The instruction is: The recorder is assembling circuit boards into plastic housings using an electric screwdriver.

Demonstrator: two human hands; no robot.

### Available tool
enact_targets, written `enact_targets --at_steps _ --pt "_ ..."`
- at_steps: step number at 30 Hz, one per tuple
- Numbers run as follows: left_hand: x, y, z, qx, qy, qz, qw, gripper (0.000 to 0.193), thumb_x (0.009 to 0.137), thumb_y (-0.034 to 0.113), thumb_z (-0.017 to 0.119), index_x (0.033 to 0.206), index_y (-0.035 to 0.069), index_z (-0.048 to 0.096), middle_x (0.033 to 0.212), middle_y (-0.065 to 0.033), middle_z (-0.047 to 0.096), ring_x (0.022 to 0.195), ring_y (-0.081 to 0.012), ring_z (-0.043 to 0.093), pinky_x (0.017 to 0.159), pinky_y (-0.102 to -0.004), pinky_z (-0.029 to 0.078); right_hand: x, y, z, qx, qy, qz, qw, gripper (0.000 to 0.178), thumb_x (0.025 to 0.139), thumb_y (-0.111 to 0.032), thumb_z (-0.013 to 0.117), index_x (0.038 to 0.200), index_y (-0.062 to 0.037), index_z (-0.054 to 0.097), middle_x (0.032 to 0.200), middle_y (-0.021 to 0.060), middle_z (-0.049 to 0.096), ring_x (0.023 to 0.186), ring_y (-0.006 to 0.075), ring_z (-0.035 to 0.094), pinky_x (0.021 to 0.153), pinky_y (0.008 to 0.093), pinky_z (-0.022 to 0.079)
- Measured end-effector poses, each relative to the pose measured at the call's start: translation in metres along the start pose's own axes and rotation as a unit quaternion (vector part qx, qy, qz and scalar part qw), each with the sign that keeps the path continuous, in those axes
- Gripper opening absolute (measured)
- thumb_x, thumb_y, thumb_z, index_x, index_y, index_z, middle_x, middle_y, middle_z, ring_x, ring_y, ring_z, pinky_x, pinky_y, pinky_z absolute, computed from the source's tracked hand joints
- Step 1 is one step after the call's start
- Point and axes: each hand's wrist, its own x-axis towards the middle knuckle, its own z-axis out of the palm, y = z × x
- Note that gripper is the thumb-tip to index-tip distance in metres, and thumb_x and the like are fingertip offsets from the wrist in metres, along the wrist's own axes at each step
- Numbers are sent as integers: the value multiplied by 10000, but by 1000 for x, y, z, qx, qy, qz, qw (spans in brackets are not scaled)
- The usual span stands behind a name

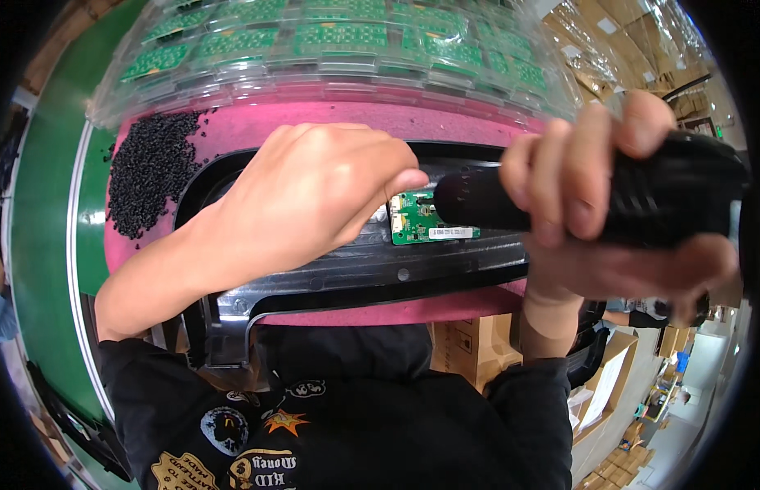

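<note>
My right hand [572, 184] is wrapped round a black power screwdriver [674, 196], which lies almost level and is somewhat blurred. Its front end is over a small green circuit board [413, 222] with white connectors and a white label. This board lies inside a long black plastic housing [339, 278]. Just left of the board is my left hand [331, 180], fingers curled and thumb pressed toward them at the board's edge. Whatever those fingertips hold, if anything, is hidden. The screwdriver's body and my hand cover the right part of the housing.
A heap of small black screws [147, 171] sits left of the housing on a pink mat [364, 118]. Beyond it stand stacked clear plastic trays [331, 82] of green circuit boards. Green surface [57, 220] runs along the left; cardboard boxes [474, 347] stand below the work surface.
</note>
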Motion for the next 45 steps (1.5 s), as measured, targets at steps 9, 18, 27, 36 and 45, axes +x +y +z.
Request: enact_targets --at_steps 9,18,27,36,45 --pt "4 11 -9 12 -60 -141 988 187 923 115 612 801 -17 560 674 -175 538 623 -396 555 546 -456 420 -7 39 2 32 117 45 992 785 803 -810 513 1059 -70 472 612 -6 493 473 102 440 496 263 372" --pt "-11 12 -26 97 -59 -54 992 150 855 140 695 889 14 621 813 -128 626 707 -370 593 626 -441 485 1 43 4 -96 54 85 990 740 818 -784 530 992 -67 485 590 -15 476 440 92 404 461 242 337" --pt "-3 -1 -19 24 -188 -141 972 143 779 72 705 867 -25 646 818 -164 640 821 -373 631 703 -454 496 -6 46 5 18 108 47 993 707 851 -747 513 1021 -61 490 607 -8 479 468 113 432 495 285 369" --pt "4 -7 -5 -161 -105 -17 981 149 821 54 708 916 -41 642 846 -161 660 765 -353 652 646 -401 512 -12 -3 4 136 106 -56 983 512 851 -550 636 1015 -92 478 680 -30 490 499 77 447 602 256 370" --pt "5 -6 -5 -206 -52 27 977 175 767 11 749 895 -36 638 835 -138 671 741 -297 674 622 -344 529 -15 -9 3 142 61 -46 987 526 824 -530 669 1042 -89 483 676 -28 506 490 91 467 595 283 390"
